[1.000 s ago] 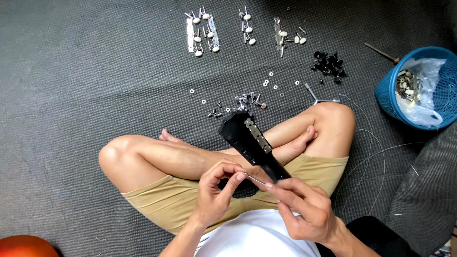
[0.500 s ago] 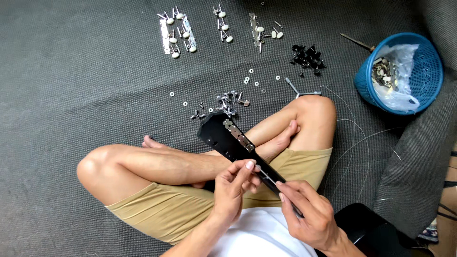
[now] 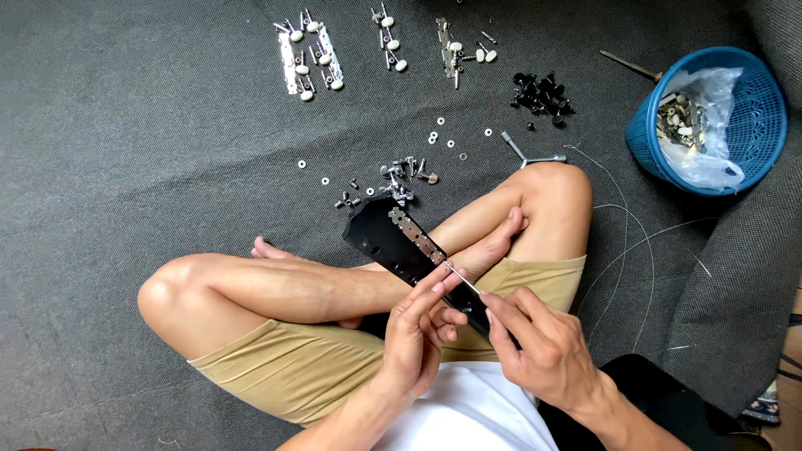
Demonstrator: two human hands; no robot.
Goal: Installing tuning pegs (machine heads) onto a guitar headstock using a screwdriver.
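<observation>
- Sitting cross-legged on the grey floor mat (image 3: 125,125), the person rests a black guitar headstock (image 3: 393,242) across the lap; it lies just above the middle of the view and slants up toward 11 o'clock, with a perforated metal strip (image 3: 416,235) along its face.
- The left hand (image 3: 415,338) has its fingers pinched near the headstock's lower edge, steadying it (thumb and forefinger meet at the tip of a thin metal tool).
- The right hand (image 3: 543,351) has its fingers clenched round that thin metal tool (image 3: 462,280), which points toward 10 o'clock into the work.
- Risk, as I judge it: the tool tip sits touching the left fingertips, so a slip under pressure could jab them or scratch the black finish.
- The headstock is propped only on legs and one hand; a twist of the tool could roll it off the lap toward the foot at 1 o'clock.
- Small washers (image 3: 434,138) and a cluster of loose metal fittings (image 3: 399,177) lie on the mat at 12 o'clock, near the headstock's tip; a nudge could scatter them, and they would be hard to find on the weave.
- Thin wire strings (image 3: 622,242) loop past the knee at 3 o'clock (easy to snag with an elbow).
- Farther off at 12 o'clock lie rows of tuning machines (image 3: 307,57) and a pile of black knobs (image 3: 543,90); a blue basket (image 3: 764,108) stands at 2 o'clock, well apart.
</observation>
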